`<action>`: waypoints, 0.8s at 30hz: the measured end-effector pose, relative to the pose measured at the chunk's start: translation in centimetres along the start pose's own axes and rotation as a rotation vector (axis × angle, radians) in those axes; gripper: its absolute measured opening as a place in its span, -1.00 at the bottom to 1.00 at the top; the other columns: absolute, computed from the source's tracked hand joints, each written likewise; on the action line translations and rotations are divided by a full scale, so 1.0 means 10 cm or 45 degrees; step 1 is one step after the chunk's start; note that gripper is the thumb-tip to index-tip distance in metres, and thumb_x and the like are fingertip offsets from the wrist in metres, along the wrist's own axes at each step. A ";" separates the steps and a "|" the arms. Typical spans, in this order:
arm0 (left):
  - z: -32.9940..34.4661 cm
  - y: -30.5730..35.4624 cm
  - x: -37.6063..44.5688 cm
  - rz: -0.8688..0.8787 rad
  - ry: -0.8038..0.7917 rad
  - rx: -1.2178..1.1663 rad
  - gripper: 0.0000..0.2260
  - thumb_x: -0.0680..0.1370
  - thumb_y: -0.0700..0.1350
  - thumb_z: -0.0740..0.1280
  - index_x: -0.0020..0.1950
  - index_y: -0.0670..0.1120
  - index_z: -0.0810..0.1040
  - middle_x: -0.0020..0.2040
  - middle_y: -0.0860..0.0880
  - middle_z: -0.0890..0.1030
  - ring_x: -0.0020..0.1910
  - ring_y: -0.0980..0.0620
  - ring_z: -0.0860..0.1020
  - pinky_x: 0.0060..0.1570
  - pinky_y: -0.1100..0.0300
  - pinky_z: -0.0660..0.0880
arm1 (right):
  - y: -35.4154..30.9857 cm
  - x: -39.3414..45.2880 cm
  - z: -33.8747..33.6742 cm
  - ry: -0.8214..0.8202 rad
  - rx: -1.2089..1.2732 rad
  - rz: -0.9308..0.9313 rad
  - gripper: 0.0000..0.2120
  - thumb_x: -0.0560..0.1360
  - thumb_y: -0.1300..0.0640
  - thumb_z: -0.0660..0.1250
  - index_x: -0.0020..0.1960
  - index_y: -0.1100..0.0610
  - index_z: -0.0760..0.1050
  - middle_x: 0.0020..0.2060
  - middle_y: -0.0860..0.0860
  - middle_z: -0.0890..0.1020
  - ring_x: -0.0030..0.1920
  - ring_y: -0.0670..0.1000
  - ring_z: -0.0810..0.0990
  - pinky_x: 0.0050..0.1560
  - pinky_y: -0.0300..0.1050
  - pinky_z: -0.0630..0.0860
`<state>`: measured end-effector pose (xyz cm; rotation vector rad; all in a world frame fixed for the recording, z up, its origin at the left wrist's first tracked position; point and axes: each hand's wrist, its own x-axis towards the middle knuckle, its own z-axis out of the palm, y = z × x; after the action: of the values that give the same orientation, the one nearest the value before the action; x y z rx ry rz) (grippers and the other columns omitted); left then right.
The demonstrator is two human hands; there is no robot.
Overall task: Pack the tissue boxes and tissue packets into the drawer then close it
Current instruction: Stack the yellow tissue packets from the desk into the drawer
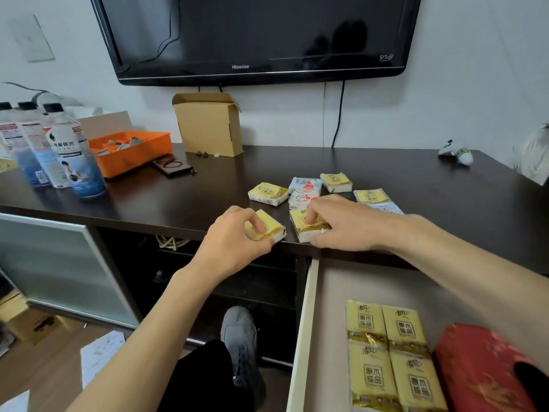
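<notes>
Several small tissue packets [268, 193] lie on the dark cabinet top [178, 200], yellow ones and white-blue ones [306, 185]. My left hand [234, 242] grips a yellow packet [269, 226] at the front edge. My right hand [341, 223] is closed on another yellow packet [306, 227] beside it. Below at the right the drawer [303, 337] stands open. Inside it lie several yellow tissue packets [386, 352] in a block and a red tissue box [481, 370] to their right.
Water bottles [68, 150], an orange tray [133, 150] and an open cardboard box [208, 123] stand at the back left of the top. A black television [255, 37] hangs above. A frosted glass door [53, 269] stands open at the left. My shoe [240, 331] is beneath.
</notes>
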<state>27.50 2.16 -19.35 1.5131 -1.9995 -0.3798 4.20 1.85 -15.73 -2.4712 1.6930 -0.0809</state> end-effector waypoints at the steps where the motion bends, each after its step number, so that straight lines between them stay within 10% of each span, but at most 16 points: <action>1: -0.01 0.00 -0.03 0.020 -0.034 -0.017 -0.81 0.39 0.08 0.51 -0.15 0.12 0.53 0.08 0.08 0.52 0.04 0.04 0.50 -0.01 0.07 0.49 | 0.00 0.02 -0.02 -0.016 -0.029 -0.013 -0.74 0.53 -0.02 0.37 0.16 -0.02 0.42 0.24 0.00 0.46 0.25 0.07 0.46 0.23 0.13 0.51; 6: -0.05 0.08 -0.15 0.135 -0.135 -0.166 -0.81 0.39 0.06 0.51 -0.10 0.16 0.53 0.09 0.12 0.54 0.05 0.14 0.50 -0.06 0.30 0.41 | -0.04 0.08 -0.08 -0.045 0.013 -0.016 -0.80 0.55 0.05 0.39 0.10 0.04 0.42 0.08 0.05 0.54 0.07 0.14 0.59 0.09 0.17 0.57; 14: -0.03 0.21 -0.32 0.265 -0.308 -0.252 -0.74 0.40 0.07 0.52 0.02 0.16 0.56 0.18 0.12 0.58 0.19 0.09 0.52 0.24 -0.04 0.47 | 0.11 -0.41 -0.08 0.294 -0.045 -0.066 -0.48 0.36 -0.32 0.48 0.17 -0.14 0.38 0.12 -0.12 0.46 0.10 -0.02 0.43 -0.06 0.05 0.43; 24: 0.30 0.75 -0.94 0.573 -0.834 -0.218 -0.66 0.36 0.13 0.50 0.06 0.18 0.50 0.14 0.14 0.56 0.15 0.07 0.54 0.15 0.01 0.48 | 0.23 -1.97 0.23 0.202 0.308 0.135 -0.21 0.32 -0.39 0.36 0.51 -0.28 0.27 0.29 -0.32 0.49 0.26 -0.24 0.51 0.27 -0.06 0.52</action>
<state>21.55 12.99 -20.20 0.8455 -2.6377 -0.9094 -4.78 19.55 -17.58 -2.2462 1.7537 -0.4530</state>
